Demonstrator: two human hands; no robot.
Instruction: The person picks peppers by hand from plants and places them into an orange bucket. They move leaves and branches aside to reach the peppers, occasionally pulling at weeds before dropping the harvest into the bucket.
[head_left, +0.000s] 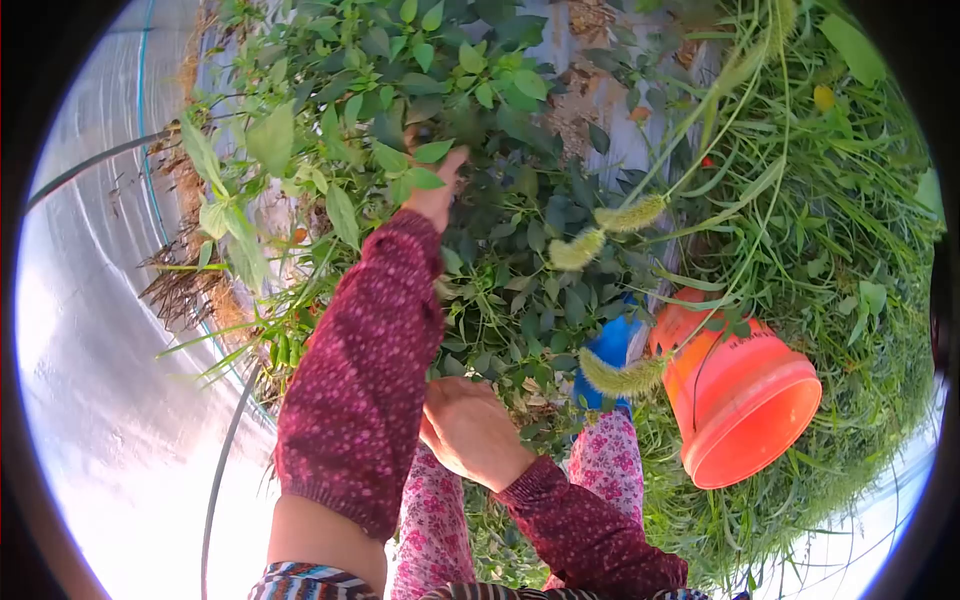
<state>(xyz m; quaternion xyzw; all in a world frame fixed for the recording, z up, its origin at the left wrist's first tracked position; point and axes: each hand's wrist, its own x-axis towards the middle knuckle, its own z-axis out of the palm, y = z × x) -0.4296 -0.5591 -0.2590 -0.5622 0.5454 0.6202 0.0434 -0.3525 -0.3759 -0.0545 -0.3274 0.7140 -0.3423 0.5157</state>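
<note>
My left hand (440,190) reaches in among the dark green leaves of a bushy plant (510,210). Leaves cover its fingers, so its grip and anything in it are hidden. Lower down, my right hand (475,430) is beside my left sleeve (365,370), at the plant's near side. Its fingers are curled inward and partly hidden behind the sleeve; what they hold cannot be made out. Several slim green peppers (285,350) hang left of my left sleeve.
An orange-red bucket (745,395) lies tilted in the grass at right, its mouth toward the lower right. Beside it is a blue shoe (608,360). Seed heads (630,214) hang across the view. Plastic sheeting (90,330) and a thin dark hoop (100,158) are at left.
</note>
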